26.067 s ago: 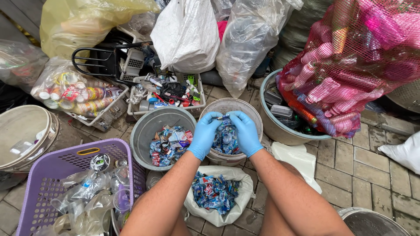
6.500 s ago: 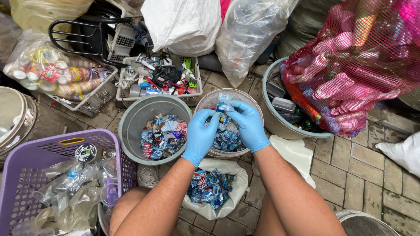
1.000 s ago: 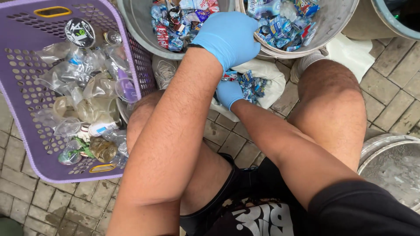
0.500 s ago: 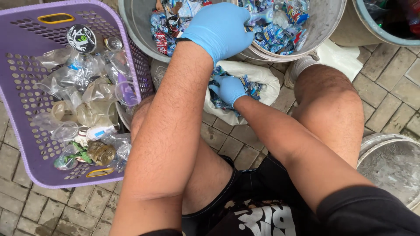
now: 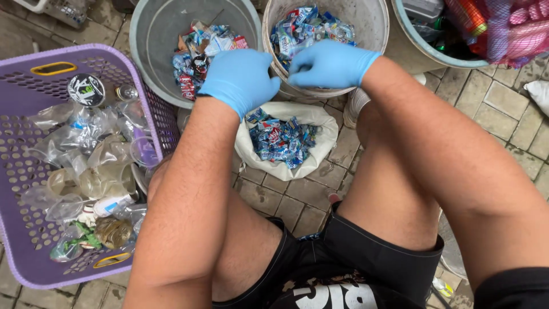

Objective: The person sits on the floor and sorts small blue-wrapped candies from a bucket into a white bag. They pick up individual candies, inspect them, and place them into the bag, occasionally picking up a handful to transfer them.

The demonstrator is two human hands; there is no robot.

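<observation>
**Both gloved hands raised over the white sack of wrappers**

I observe the left hand (image 5: 240,80) in a blue glove, fingers curled downward above the white sack (image 5: 320,123); whether it pinches anything I cannot tell. The right hand (image 5: 330,64), also gloved, is loosely closed at the near rim of the pale bucket (image 5: 372,34), fingertips toward the left hand; I cannot confirm any item in its grip. The sack lies open on the paved floor (image 5: 286,200) between my knees, filled with blue wrappers (image 5: 280,137). The pale bucket holds similar blue wrappers. The grey bucket (image 5: 154,40) just beside it holds mixed red and blue wrappers. A purple basket (image 5: 23,171) of clear plastic stands to the left.
</observation>
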